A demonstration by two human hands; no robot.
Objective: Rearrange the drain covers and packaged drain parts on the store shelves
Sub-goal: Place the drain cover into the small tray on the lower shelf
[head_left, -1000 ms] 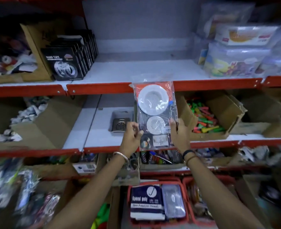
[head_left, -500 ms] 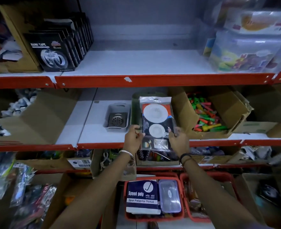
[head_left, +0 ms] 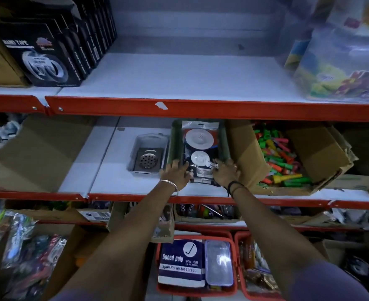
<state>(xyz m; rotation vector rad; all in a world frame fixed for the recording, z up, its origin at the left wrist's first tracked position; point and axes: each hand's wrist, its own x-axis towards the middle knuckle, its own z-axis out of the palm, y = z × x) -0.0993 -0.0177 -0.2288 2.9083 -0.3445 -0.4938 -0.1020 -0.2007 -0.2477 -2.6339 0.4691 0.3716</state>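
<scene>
A clear packet of drain parts [head_left: 199, 148], with two white round strainers on a dark and orange card, lies inside a dark green tray [head_left: 174, 144] on the middle shelf. My left hand [head_left: 176, 173] grips the packet's lower left corner at the tray's front edge. My right hand [head_left: 225, 172] holds its lower right corner. Left of the tray sits a square steel drain cover [head_left: 148, 160] in a clear plastic case, flat on the shelf.
A cardboard box of coloured plastic pieces [head_left: 279, 157] stands right of the tray. A large folded carton [head_left: 33, 153] lies at the left. Black tape boxes [head_left: 49, 46] line the upper shelf's left, clear containers [head_left: 342, 61] its right. Red baskets [head_left: 196, 266] sit below.
Both hands have lowered the packet from in front of the upper shelf edge down into the green tray on the middle shelf. The view has moved closer to the shelves.
</scene>
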